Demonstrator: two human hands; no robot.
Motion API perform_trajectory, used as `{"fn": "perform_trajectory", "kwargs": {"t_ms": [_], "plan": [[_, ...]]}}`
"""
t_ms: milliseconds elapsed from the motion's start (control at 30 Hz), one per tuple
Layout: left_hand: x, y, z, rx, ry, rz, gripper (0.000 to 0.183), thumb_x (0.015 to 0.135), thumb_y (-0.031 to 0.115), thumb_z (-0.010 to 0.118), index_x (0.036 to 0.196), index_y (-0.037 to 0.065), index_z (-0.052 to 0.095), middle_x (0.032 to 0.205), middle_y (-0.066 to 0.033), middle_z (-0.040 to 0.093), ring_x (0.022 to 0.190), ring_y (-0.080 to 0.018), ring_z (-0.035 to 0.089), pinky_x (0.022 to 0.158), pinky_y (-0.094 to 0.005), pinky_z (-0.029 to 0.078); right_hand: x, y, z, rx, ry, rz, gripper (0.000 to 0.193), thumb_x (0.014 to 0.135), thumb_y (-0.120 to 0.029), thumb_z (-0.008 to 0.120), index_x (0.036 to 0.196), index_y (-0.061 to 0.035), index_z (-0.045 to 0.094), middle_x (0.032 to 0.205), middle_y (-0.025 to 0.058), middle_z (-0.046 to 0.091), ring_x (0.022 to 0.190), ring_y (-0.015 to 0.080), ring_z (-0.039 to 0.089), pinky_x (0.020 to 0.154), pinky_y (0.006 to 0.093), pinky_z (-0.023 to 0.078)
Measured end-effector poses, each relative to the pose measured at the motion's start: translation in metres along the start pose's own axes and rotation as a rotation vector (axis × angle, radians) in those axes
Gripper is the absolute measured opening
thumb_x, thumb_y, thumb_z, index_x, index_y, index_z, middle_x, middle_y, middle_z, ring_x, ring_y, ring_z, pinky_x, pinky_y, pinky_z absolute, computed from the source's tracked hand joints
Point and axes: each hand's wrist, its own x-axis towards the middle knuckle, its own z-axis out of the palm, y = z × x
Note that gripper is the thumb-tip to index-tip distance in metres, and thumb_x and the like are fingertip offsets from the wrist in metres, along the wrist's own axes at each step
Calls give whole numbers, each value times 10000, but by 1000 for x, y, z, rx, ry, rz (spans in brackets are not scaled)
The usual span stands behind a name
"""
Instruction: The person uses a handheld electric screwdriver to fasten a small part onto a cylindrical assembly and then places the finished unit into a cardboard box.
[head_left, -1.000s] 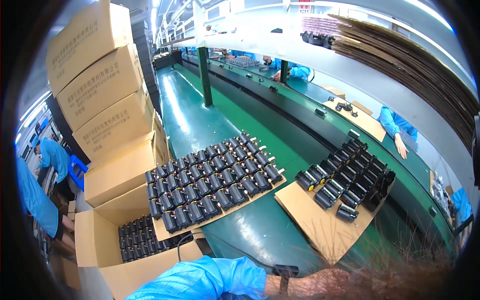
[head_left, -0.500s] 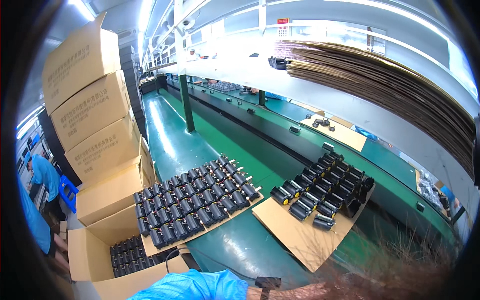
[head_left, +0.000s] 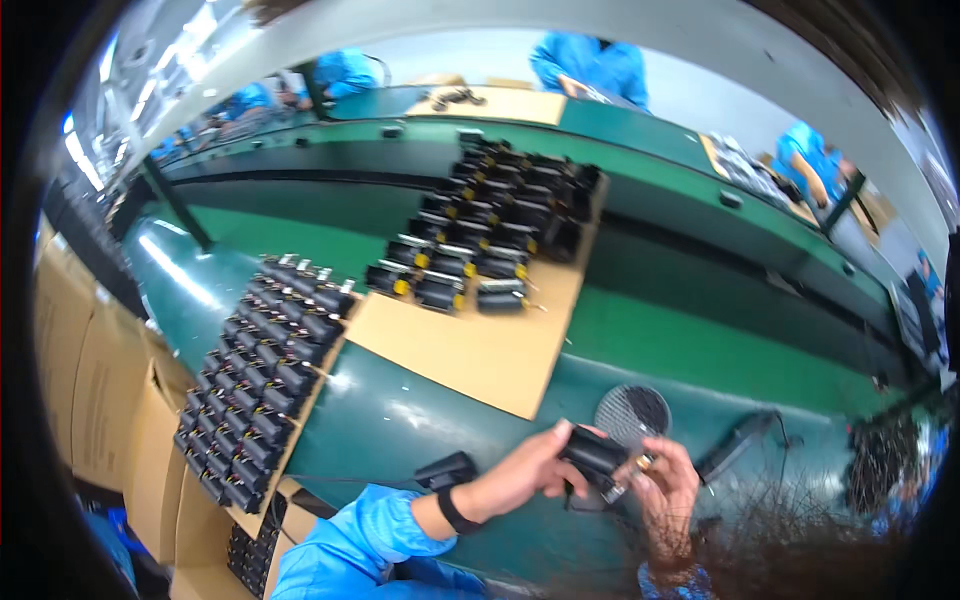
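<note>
Between my hands, above the green bench, is a black cylindrical part (head_left: 592, 453) like a small motor housing. My left hand (head_left: 525, 470) grips one side of it, thumb on top. At its other end, my right hand (head_left: 668, 490) has thumb and fingers closed around a small brass-coloured metal piece (head_left: 645, 462); whether that piece is attached cannot be made out. Behind my hands stands a round dish (head_left: 632, 415) with a speckled grey filling. A black handheld tool (head_left: 738, 447) lies to the right, and a black block with a cable (head_left: 446, 470) lies by my left wrist.
A cardboard sheet (head_left: 440, 350) carries rows of black parts with yellow ends. Further left, another board holds dense rows of black parts (head_left: 265, 370), beside open cartons (head_left: 155, 460). Past the conveyor (head_left: 700, 250), people in blue work clothes (head_left: 590, 65) stand at the opposite bench.
My view has swung right and down toward the bench. Both hands now show, holding the black part; before, only my left sleeve and part of the wrist area were visible. Coworkers opposite have come into view.
</note>
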Motion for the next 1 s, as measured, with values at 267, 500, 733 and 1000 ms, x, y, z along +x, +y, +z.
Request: {"fn": "perform_trajectory", "kwargs": {"t_ms": [267,500,733,1000], "plan": [[3,1,3,-124,-94,1,522,1138,370,451,1472,-26,517,1345,-163,675,1067,-262,731,736,-281,550,1,5,-18,-95,24,-31,449,969,46,668,1397,9,537,1080,129,761,1035,178,710,1014,349,521],[2,-2,8,-195,-108,12,610,1088,363,520,1562,-7,416,1514,-211,547,1333,-370,611,992,-430,575,-5,3,-23,-57,143,-192,448,948,24,701,1369,5,550,1095,147,737,1036,208,710,956,373,563],[2,-11,12,-265,-118,66,635,1099,285,496,1635,7,301,1581,-176,483,1427,-310,524,1087,-437,505,-6,9,-8,-132,61,45,422,926,52,746,1326,44,611,1190,111,690,948,130,716,858,276,582],[2,-21,9,-109,-51,74,587,1110,293,564,1611,34,400,1499,-115,561,1258,-168,590,984,-345,541,-4,10,-10,-179,52,19,406,919,61,751,1308,53,633,1207,106,675,953,130,719,850,264,583]]}}
